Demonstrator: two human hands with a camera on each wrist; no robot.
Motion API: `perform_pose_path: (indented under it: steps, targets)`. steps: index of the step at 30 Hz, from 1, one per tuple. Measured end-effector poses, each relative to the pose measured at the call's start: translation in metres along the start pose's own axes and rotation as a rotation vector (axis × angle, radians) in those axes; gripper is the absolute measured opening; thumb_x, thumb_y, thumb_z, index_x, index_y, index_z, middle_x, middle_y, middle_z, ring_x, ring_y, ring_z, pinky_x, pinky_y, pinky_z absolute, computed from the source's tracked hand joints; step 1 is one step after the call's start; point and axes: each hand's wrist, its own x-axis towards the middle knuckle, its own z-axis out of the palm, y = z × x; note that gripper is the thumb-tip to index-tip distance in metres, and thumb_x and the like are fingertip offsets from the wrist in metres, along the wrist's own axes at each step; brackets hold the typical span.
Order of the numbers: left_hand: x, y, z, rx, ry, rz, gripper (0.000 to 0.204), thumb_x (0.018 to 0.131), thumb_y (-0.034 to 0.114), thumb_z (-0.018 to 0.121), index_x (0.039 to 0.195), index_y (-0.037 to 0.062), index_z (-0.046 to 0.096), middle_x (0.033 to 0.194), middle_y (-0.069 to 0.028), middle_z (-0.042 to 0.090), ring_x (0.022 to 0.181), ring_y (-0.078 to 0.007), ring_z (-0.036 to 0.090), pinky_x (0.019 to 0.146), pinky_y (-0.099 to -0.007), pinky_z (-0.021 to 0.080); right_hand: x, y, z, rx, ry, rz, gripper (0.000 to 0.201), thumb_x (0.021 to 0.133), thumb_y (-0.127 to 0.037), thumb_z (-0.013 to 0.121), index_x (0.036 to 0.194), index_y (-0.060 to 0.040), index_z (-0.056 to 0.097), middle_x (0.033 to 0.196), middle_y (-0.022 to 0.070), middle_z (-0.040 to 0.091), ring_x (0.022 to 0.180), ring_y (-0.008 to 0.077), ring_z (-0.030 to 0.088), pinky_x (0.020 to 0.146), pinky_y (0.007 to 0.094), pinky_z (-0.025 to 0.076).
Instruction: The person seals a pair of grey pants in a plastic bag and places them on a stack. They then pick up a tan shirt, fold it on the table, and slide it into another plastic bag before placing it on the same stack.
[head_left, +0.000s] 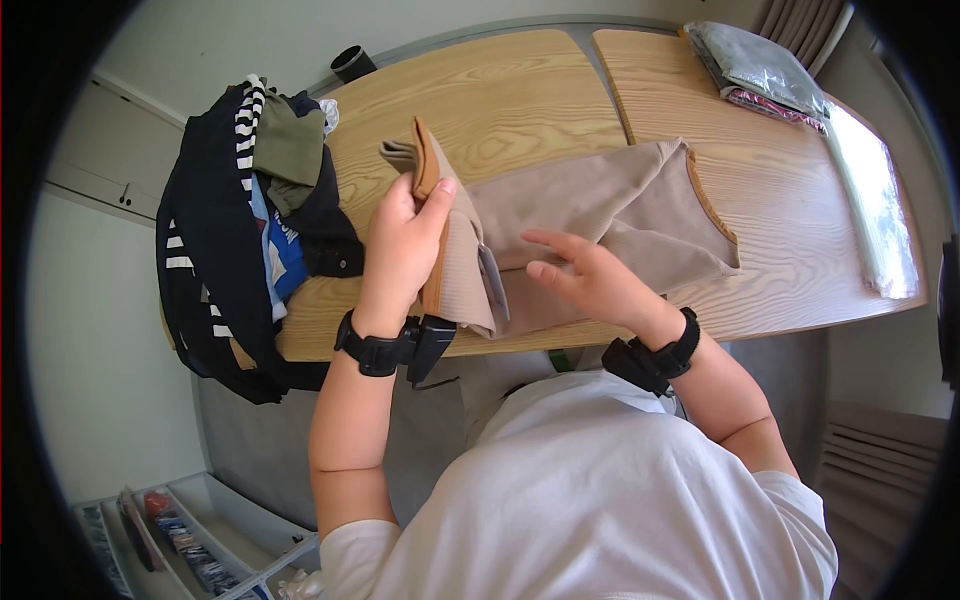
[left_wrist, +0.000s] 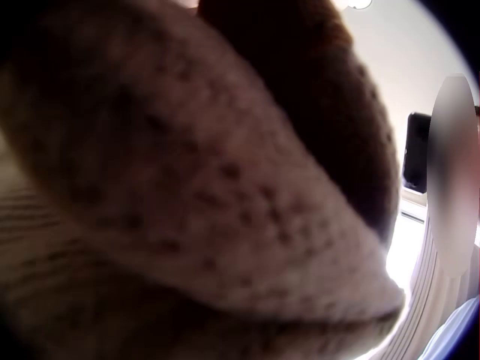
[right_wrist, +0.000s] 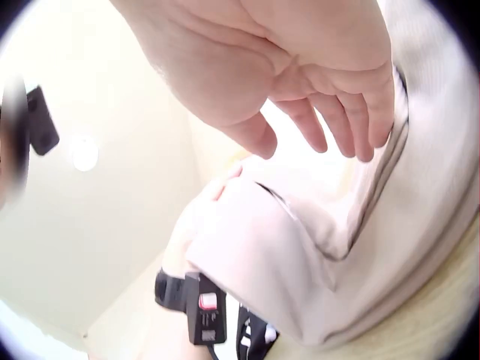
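Observation:
A beige garment (head_left: 590, 200) with brown-orange edging lies across the table, its left part raised in folds. The left hand (head_left: 403, 240) grips the folded layers near the edging, thumb on top. In the left wrist view, blurred cloth (left_wrist: 202, 172) fills most of the picture. To the right, the right hand (head_left: 597, 283) hovers over the garment, fingers extended and apart from the thumb, holding nothing. The right wrist view shows the same hand (right_wrist: 300, 75) with relaxed fingers above the pale fabric (right_wrist: 255, 240).
A heap of dark, striped and olive clothes (head_left: 210, 230) lies at the table's left end. A black cup (head_left: 352, 65) stands at the back. Plastic-wrapped garments (head_left: 755, 70) and clear plastic (head_left: 870, 200) are on the right. A divided drawer unit (head_left: 200, 540) sits lower left.

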Motion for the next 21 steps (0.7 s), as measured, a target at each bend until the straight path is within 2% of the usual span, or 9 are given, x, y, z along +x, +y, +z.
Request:
perform_pose_path:
  steps: [1,4,6,10,14,16,17,18,21]
  targets:
    - [0.006,-0.005,0.011,0.03,-0.025,0.022,0.028,0.091,0.025,0.059,0.093,-0.003,0.057,0.073,-0.0045,0.061,0.063,-0.0111,0.054,0.06,-0.0289,0.044,0.002,0.009,-0.01,-0.003,0.001,0.004,0.042,0.096,-0.027,0.052,0.129,-0.002,0.05,0.122,0.015,0.057,0.111,0.0244,0.055,0.096,0.0308,0.042]
    - [0.018,-0.005,0.045,0.285,-0.103,0.009,0.027,0.091,0.024,0.059,0.097,-0.0027,0.057,0.078,-0.0048,0.061,0.069,-0.0096,0.055,0.064,-0.0277,0.045,0.004,0.023,-0.032,0.515,0.187,0.178,0.04,0.099,-0.025,0.046,0.124,0.005,0.051,0.111,0.0118,0.06,0.104,0.0171,0.056,0.092,0.0281,0.044]
    - [0.023,-0.012,0.066,0.377,-0.112,0.077,0.029,0.089,0.025,0.061,0.091,-0.0032,0.057,0.073,-0.0087,0.061,0.065,-0.0151,0.056,0.063,-0.0312,0.046,0.005,0.034,-0.036,0.611,0.172,0.202,0.039,0.099,-0.024,0.045,0.124,0.0055,0.051,0.11,0.0119,0.06,0.105,0.0168,0.056,0.092,0.0278,0.044]
    - [0.023,-0.023,0.077,0.495,-0.132,0.072,0.027,0.089,0.024,0.061,0.091,-0.0029,0.057,0.073,-0.0074,0.061,0.065,-0.0136,0.055,0.062,-0.0297,0.045,0.004,0.045,-0.037,0.743,0.131,0.191,0.035,0.098,-0.018,0.045,0.124,0.0062,0.05,0.111,0.0123,0.06,0.107,0.017,0.056,0.095,0.0277,0.043]
    - [0.02,-0.02,0.055,0.23,-0.174,-0.003,0.025,0.093,0.021,0.057,0.1,-0.0022,0.057,0.08,-0.0007,0.059,0.07,-0.0055,0.051,0.064,-0.0232,0.044,0.001,0.049,-0.026,0.635,0.144,0.134,0.033,0.097,-0.012,0.045,0.124,0.0057,0.05,0.113,0.0123,0.06,0.109,0.0178,0.055,0.095,0.0276,0.043]
    - [0.014,-0.004,0.047,0.122,-0.135,0.018,0.025,0.093,0.023,0.058,0.095,-0.0026,0.057,0.076,-0.0028,0.059,0.067,-0.008,0.052,0.062,-0.0253,0.044,-0.001,0.048,-0.019,0.349,0.192,0.018,0.033,0.096,-0.009,0.045,0.125,0.0036,0.05,0.116,0.0112,0.06,0.11,0.0178,0.055,0.095,0.028,0.043]
    - [0.01,0.005,0.042,0.01,-0.094,0.041,0.027,0.092,0.024,0.059,0.091,-0.003,0.056,0.071,-0.0048,0.059,0.063,-0.0105,0.053,0.06,-0.0274,0.044,-0.002,0.047,-0.015,0.351,0.194,0.017,0.033,0.096,-0.009,0.045,0.125,0.0036,0.05,0.116,0.0112,0.06,0.11,0.0178,0.055,0.095,0.028,0.043]
    - [0.009,0.011,0.038,0.011,-0.1,0.027,0.025,0.093,0.022,0.058,0.096,-0.0021,0.057,0.077,0.0,0.058,0.067,-0.0054,0.05,0.062,-0.024,0.042,-0.003,0.046,-0.011,0.253,0.187,-0.01,0.032,0.096,-0.01,0.045,0.125,0.0025,0.05,0.116,0.0106,0.06,0.11,0.0175,0.055,0.095,0.0285,0.043]
    - [0.009,0.025,0.034,-0.095,-0.083,0.044,0.025,0.093,0.022,0.058,0.099,-0.0023,0.057,0.08,0.0002,0.058,0.07,-0.0052,0.049,0.064,-0.0237,0.042,-0.006,0.041,-0.007,0.151,0.168,-0.047,0.032,0.096,-0.011,0.046,0.125,0.0012,0.052,0.117,0.0102,0.061,0.11,0.0175,0.055,0.094,0.0291,0.043]
